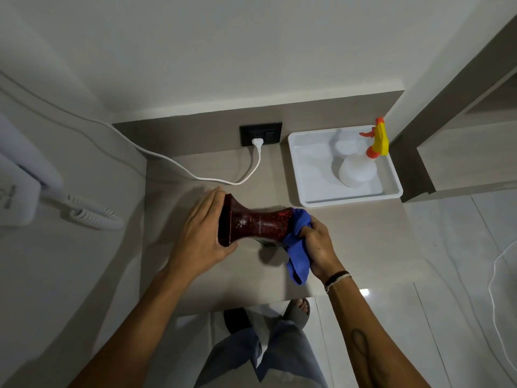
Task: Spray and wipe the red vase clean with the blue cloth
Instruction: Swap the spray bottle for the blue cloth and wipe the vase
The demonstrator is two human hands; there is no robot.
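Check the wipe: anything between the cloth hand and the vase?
Nothing visible. The right hand presses the blue cloth straight onto one end of the red vase, while the left hand grips the other end. The spray bottle stands apart in the white tray.

We seem to be in a hotel room or small apartment: a built-in wood-laminate table [349,247] set in a plain wall corner, a wall-mounted phone [16,189] with coiled cord at nine o'clock, a black socket [260,134] at twelve, glossy tiled floor [461,261] at three.
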